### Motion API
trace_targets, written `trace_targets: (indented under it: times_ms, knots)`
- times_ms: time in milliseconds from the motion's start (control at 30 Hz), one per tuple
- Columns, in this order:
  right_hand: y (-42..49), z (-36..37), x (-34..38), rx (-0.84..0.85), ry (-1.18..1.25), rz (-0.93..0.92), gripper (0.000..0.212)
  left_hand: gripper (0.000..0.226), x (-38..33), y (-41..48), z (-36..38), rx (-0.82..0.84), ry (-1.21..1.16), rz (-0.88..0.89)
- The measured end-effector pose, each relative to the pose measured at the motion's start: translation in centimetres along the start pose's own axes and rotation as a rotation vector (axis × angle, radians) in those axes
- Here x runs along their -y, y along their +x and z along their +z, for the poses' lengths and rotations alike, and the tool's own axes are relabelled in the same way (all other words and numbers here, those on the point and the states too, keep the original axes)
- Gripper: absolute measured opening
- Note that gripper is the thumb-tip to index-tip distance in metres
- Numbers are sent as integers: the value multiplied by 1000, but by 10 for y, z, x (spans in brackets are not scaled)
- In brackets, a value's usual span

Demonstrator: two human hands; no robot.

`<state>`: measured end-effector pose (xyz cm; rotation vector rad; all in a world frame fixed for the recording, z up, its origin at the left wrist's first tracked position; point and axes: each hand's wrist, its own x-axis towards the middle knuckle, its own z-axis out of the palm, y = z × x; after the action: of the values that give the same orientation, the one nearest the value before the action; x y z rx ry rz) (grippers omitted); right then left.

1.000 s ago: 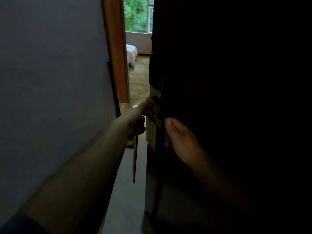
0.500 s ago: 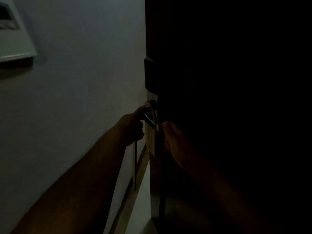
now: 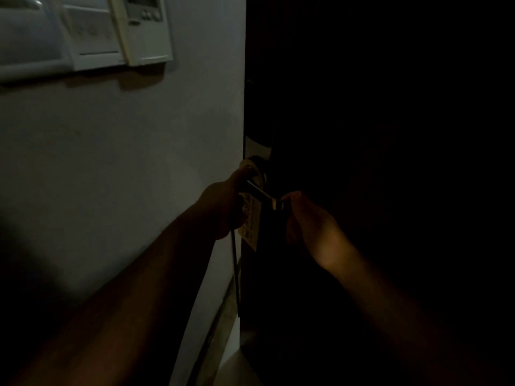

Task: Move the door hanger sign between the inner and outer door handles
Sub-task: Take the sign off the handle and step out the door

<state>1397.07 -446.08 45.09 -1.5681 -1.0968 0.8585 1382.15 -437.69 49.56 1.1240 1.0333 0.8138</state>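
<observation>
A metal lever door handle [image 3: 262, 195] sticks out from the edge of the dark door [image 3: 362, 135]. My left hand [image 3: 223, 210] is curled at the handle's round base. It grips the top of the door hanger sign [image 3: 236, 280], which hangs down as a thin dark strip seen edge-on. A pale printed card [image 3: 250, 225] lies against the door edge under the lever. My right hand [image 3: 312, 224] is at the lever's free end, thumb on its tip and fingers curled below. The far side of the door is hidden.
A grey wall [image 3: 125, 176] fills the left, close to the door edge. White wall panels and a thermostat-like control box [image 3: 145, 29] are mounted at the top left. A strip of pale floor [image 3: 237, 358] shows at the bottom. The scene is very dark.
The bright opening into the room has gone from view and the scene has darkened. The wall panels have come into view. Both hands stay at the handle.
</observation>
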Motion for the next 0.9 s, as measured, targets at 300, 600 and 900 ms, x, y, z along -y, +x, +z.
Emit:
trace_targets:
  times_ms: [300,600,900]
  knots:
    - [-84,27,43,216,-130,-136,32,12,17,-73,-50,-40,-102,-16]
    - [-132,42,50,259,-237,-107,35,40,20,-140,-63,-183,-204,-121]
    - [-172,62,45,351,-252,-349,30,40,36,-188,-92,-185,-214,-158]
